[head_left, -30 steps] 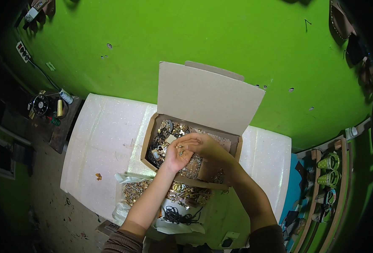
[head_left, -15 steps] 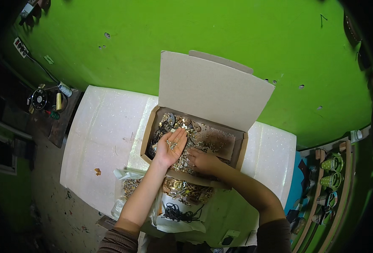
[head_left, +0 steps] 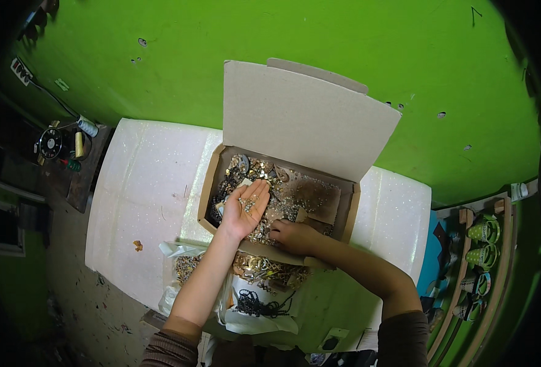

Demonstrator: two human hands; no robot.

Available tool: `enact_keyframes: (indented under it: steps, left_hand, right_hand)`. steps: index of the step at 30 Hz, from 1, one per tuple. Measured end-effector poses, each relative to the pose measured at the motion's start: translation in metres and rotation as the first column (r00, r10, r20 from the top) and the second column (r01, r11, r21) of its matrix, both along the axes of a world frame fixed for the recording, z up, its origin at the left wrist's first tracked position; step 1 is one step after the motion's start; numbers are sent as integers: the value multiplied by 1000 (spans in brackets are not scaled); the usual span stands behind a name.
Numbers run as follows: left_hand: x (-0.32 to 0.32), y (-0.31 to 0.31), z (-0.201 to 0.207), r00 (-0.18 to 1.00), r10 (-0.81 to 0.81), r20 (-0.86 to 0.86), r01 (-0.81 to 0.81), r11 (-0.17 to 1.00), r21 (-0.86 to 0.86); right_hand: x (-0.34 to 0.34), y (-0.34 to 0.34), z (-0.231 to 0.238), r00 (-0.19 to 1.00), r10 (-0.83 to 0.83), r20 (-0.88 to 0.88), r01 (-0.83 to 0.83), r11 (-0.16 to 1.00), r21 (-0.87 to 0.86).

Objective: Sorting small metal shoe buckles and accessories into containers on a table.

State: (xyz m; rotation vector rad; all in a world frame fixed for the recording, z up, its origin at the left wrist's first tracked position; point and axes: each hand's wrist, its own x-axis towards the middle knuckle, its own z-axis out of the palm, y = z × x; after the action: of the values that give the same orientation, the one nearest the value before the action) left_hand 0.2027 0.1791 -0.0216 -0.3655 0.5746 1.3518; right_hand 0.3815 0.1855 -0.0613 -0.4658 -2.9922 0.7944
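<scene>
My left hand (head_left: 238,221) is palm up above the left part of an open cardboard box (head_left: 353,211), its fingers stretched out and slightly cupped. Small pale, shiny beads (head_left: 249,204) rest in that palm. My right hand (head_left: 293,237) reaches low over the box's near side, fingers curled together among the loose pieces; what they pinch, if anything, is hidden. Gold, silver and dark beads and trinkets (head_left: 287,194) fill the box in a mixed heap. A flat brown piece (head_left: 317,200) lies at its right inside. The lid (head_left: 310,110) stands raised at the back.
Nearer me, open white bags hold gold chains (head_left: 264,270) and black bead strands (head_left: 263,304). The glittery white table (head_left: 142,183) meets a green wall (head_left: 160,79). A wooden side table (head_left: 87,183) with spools is at left; a shoe rack (head_left: 460,269) stands right.
My right hand's fingers have curled in tighter near the box's front edge. My left hand keeps its palm up with the beads. The whole view has shifted slightly.
</scene>
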Motion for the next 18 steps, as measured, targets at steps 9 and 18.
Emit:
enact_keyframes:
  steps: [9, 18]
  left_hand:
    - [0, -1, 0, 1000, -11, -11, 11, 1000, -5]
    - [6, -5, -4, 997, -56, -47, 54, 997, -49]
  right_hand:
    - [0, -7, -10, 999, -39, 1, 40, 999, -17]
    - [5, 37, 30, 758, -625, -184, 395, 666, -633]
